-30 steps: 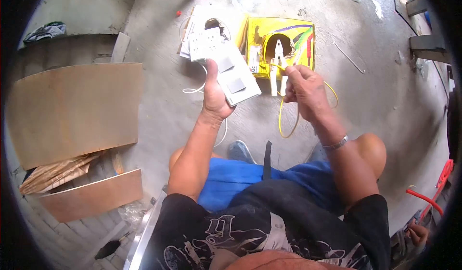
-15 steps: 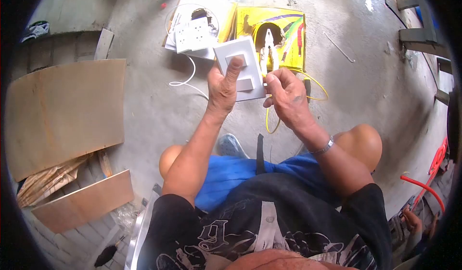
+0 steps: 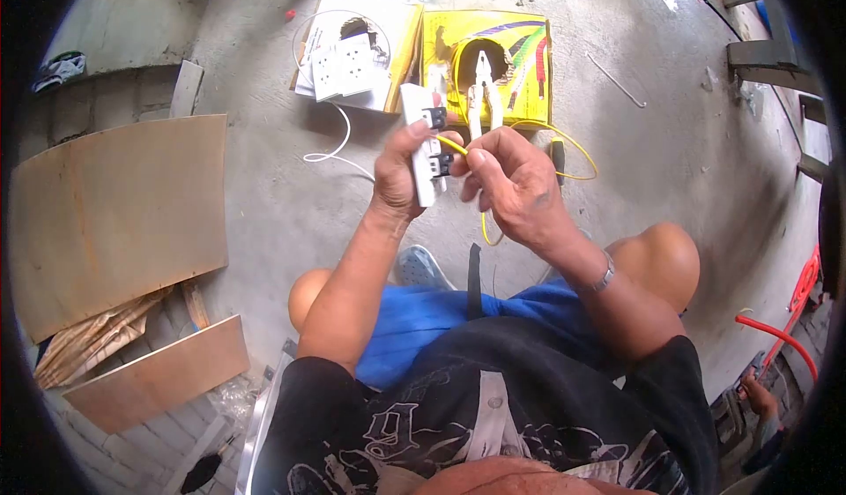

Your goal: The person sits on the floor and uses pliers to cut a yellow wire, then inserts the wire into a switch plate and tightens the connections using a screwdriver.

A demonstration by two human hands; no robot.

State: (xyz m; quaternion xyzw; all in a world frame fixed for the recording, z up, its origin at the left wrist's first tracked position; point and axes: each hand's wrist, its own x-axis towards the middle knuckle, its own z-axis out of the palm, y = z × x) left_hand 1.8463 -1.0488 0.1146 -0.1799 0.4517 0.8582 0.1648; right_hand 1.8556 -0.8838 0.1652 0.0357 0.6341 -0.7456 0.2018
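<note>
My left hand (image 3: 402,171) grips a white wall switch plate (image 3: 423,182) on edge, its back with black switch modules (image 3: 440,165) turned to the right. Between thumb and fingers, my right hand (image 3: 515,178) pinches a yellow wire (image 3: 454,145) whose end reaches the back of the plate. The wire loops below my right hand and out to its right. Just beyond my hands, pliers with white handles (image 3: 484,98) lie on a yellow box (image 3: 441,26) with a round hole. White outlet plates (image 3: 356,68) rest on a white box (image 3: 401,21) at the left.
A dark-handled tool (image 3: 558,156) lies right of my right hand, and a thin bent rod (image 3: 615,79) farther off on the concrete floor. Wooden boards (image 3: 123,222) lean at the left. Red tubing (image 3: 780,332) and another person's hand (image 3: 756,396) are at the lower right.
My left hand has turned the switch plate from face-up to on edge, showing its back and the black modules. My right hand has moved slightly left, bringing the yellow wire to the plate's back.
</note>
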